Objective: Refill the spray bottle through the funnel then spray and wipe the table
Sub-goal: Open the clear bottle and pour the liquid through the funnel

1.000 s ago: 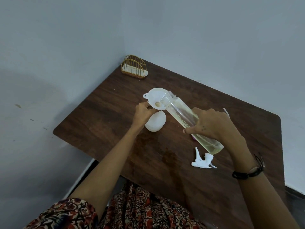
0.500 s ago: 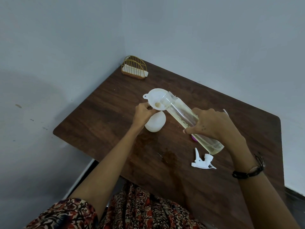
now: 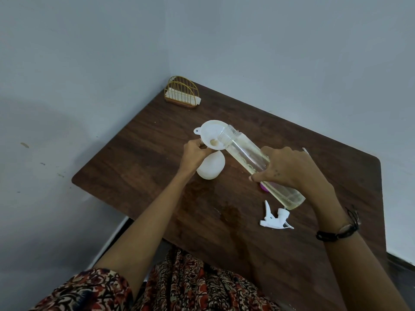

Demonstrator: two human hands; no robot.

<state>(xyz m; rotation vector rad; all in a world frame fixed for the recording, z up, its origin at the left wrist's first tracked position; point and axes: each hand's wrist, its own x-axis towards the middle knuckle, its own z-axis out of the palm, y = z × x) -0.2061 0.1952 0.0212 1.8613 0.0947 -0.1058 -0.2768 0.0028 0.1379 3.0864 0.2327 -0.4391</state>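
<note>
A white funnel (image 3: 211, 134) sits in the neck of a white spray bottle (image 3: 211, 167) on the dark wooden table (image 3: 247, 221). My left hand (image 3: 194, 156) holds the bottle's neck just under the funnel. My right hand (image 3: 289, 169) grips a clear refill bottle (image 3: 244, 153) with pale yellow liquid, tilted so that its open mouth lies over the funnel's rim. The liquid sits mostly at the bottle's raised bottom end. The white spray trigger head (image 3: 275, 217) lies loose on the table near my right wrist.
A gold wire napkin holder (image 3: 182, 95) with white napkins stands at the far corner by the wall. A small purple thing (image 3: 263, 187) shows under the refill bottle. A wet patch (image 3: 226, 212) darkens the table in front of me.
The refill bottle's mouth has crept slightly further over the funnel. Both hands have stayed almost still.
</note>
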